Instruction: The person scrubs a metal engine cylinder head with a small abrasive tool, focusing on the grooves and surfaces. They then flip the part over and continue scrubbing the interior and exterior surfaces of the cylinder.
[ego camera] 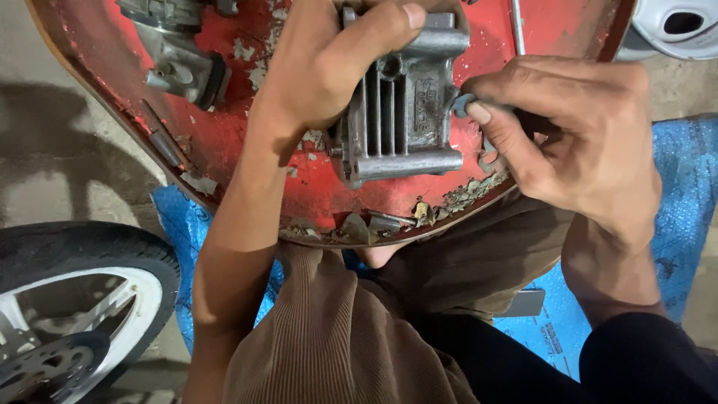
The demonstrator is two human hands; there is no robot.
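Note:
A grey finned metal engine part (pixel 400 112) stands in a worn red metal tray (pixel 224 142) with flaking paint. My left hand (pixel 329 60) grips the part from the top left, thumb across its upper edge. My right hand (pixel 576 135) pinches a small thin grey piece (pixel 462 103) against the part's right side. What the piece is, I cannot tell.
Another grey metal assembly (pixel 179 52) lies at the tray's upper left, with a bolt (pixel 389 221) and debris near its front rim. A motorcycle wheel (pixel 82 307) with a white rim is at lower left. Blue sheeting (pixel 677 194) covers the floor under my brown-trousered knees (pixel 336 337).

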